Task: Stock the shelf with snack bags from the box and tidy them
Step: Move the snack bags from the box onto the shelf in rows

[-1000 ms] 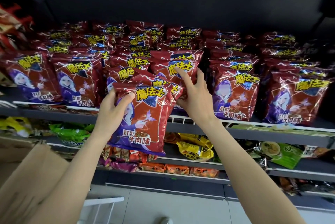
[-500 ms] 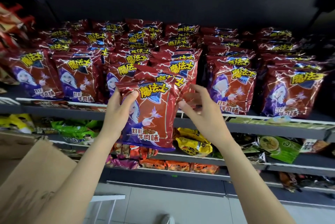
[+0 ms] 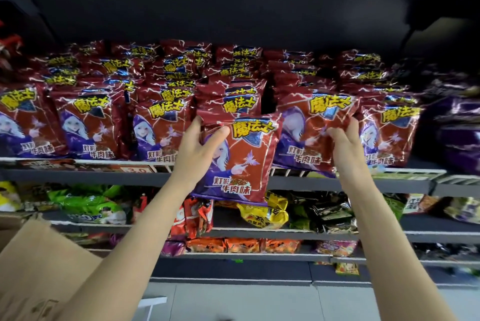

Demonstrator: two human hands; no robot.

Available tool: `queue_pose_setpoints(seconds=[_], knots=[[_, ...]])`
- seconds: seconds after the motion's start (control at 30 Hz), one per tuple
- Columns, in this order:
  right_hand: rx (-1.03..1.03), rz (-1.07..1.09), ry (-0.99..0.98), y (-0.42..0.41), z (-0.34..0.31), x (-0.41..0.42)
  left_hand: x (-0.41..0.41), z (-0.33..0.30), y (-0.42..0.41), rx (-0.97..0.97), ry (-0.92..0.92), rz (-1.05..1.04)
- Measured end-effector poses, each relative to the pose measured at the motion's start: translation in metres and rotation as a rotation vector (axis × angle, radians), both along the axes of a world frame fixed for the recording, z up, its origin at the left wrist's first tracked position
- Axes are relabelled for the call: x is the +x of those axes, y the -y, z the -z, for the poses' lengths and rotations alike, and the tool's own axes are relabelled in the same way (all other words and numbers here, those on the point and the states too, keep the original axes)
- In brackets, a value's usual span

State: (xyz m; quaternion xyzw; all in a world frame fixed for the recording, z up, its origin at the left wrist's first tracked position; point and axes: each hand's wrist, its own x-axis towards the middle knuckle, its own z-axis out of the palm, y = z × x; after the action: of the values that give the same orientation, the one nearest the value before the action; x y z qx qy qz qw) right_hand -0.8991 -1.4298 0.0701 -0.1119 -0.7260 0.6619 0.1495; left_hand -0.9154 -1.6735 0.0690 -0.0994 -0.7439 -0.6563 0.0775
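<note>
Right hand (image 3: 344,144) shifted right onto shelved bag (image 3: 314,133); left hand (image 3: 200,149) holds snack bag (image 3: 241,162)

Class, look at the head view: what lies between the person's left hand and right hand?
The head view shows two glossy red snack bags between them: the left hand holds one, the right hand grips the shelved one beside it.

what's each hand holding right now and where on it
Left hand grips a red snack bag by its upper left edge; right hand grips a shelved bag at its right edge.

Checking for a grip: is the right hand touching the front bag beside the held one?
Touching. Head view shows right hand fingers pinching the shelf bag edge.
</note>
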Motion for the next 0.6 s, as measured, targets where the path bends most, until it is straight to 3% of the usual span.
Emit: queue_pose_setpoints(seconds=[0.17, 0.27, 0.43, 0.5, 0.6], knots=[[0.174, -0.079, 0.066, -0.009, 0.008, -0.011, -0.012, 0.004, -0.026, -0.018, 0.102, 0.136], [0.316, -0.015, 0.02, -0.015, 0.004, -0.021, -0.018, -0.003, -0.043, -0.078, 0.086, 0.198], [0.922, 0.114, 0.043, -0.021, 0.02, -0.011, -0.026, 0.003, -0.061, -0.231, 0.1, 0.285], [0.924, 0.05, 0.092, -0.021, 0.026, -0.009, -0.028, 0.011, -0.064, -0.244, 0.13, 0.279], [0.726, -0.083, 0.087, -0.027, 0.026, -0.018, -0.034, 0.014, -0.069, -0.204, 0.188, 0.26]])
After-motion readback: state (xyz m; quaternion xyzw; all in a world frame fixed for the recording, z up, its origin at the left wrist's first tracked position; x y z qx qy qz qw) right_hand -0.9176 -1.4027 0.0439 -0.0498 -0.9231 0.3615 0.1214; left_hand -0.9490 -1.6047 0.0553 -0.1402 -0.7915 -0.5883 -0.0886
